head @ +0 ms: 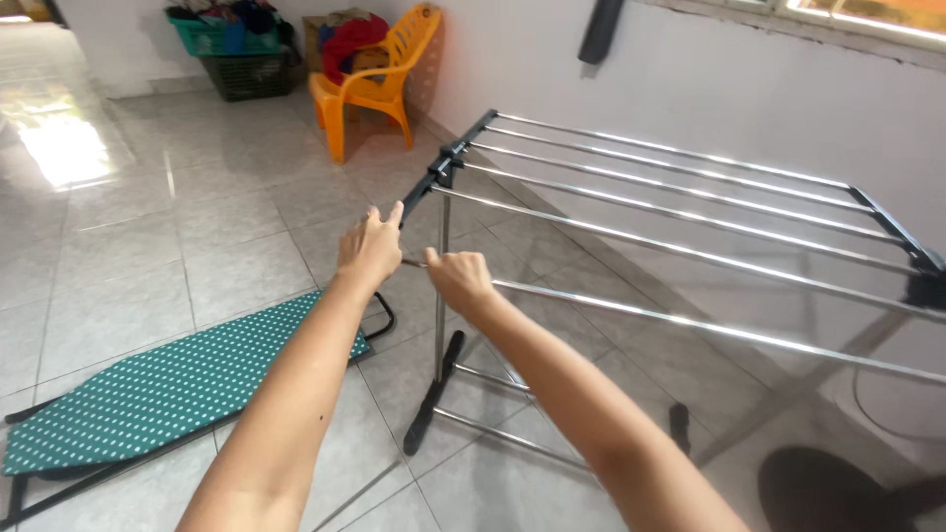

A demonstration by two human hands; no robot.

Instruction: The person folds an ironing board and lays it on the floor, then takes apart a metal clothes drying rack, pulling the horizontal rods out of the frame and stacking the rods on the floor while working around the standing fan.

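We have the left hand [370, 248] closed as a grip on the black end bar [422, 187] of the drying rack [670, 197], fingers wrapped over it and the thumb raised along its edge. Our right hand [459, 279] is clamped in a fist on the near steel rail [709, 327], just beside the left hand and slightly lower. The rack stands on the tiled floor [148, 256] directly ahead of us, beside the white wall [709, 89], its parallel steel rails running away to the right. Left of the rack's black foot [432, 394], a green dotted ironing board [168, 394] lies flat on the floor. Farther back stand an orange plastic chair [379, 79] and baskets of clothes [232, 44].
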